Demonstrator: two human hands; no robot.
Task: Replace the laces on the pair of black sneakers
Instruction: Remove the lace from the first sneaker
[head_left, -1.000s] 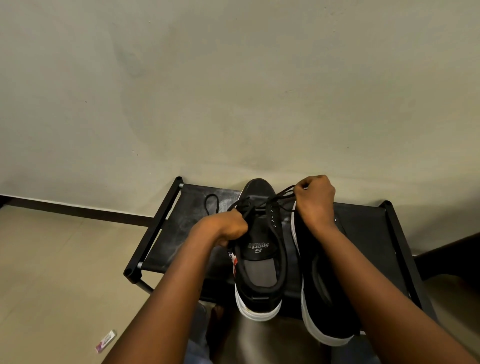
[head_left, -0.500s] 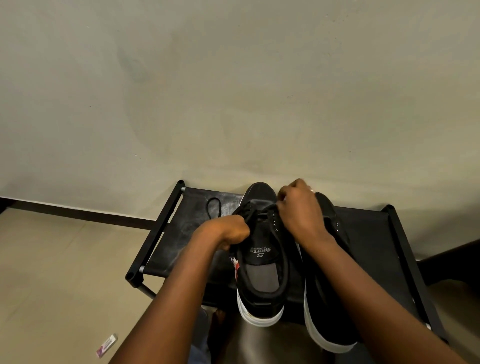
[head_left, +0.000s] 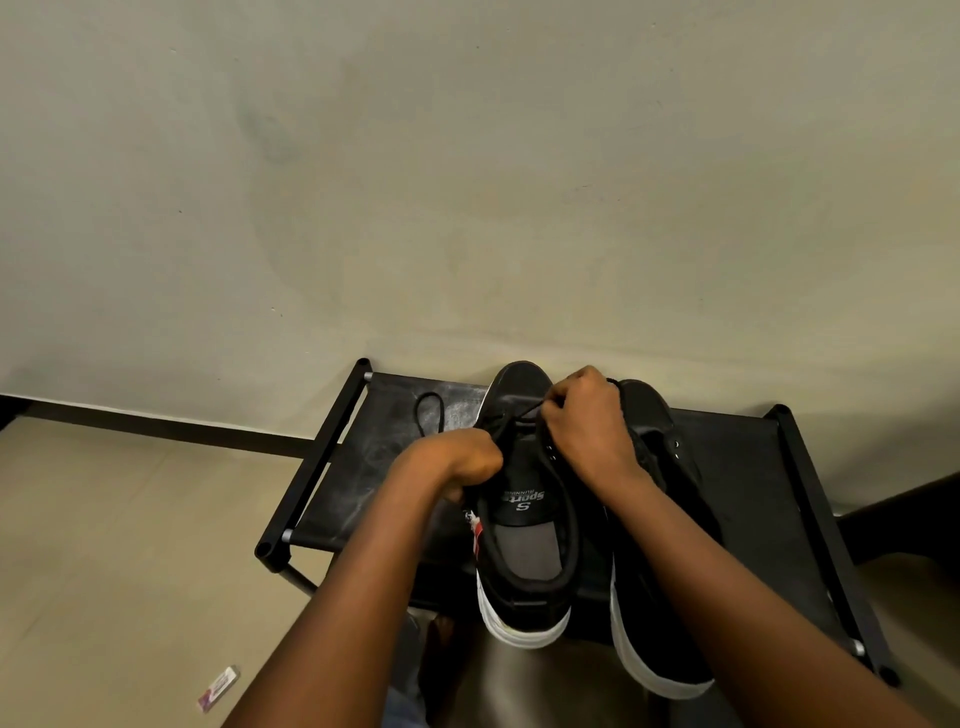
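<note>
Two black sneakers sit side by side on a black desk (head_left: 737, 467). The left hand (head_left: 457, 460) is curled against the left sneaker (head_left: 530, 525), gripping its black lace (head_left: 511, 418). The right hand (head_left: 587, 415), just beyond and beside it, pinches the same lace, over the right sneaker (head_left: 660, 613). A loose lace (head_left: 428, 415) lies just beyond the left hand.

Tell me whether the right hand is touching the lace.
Touching. In the head view the right hand pinches the black lace, which runs taut from its fingertips to the left sneaker.
</note>
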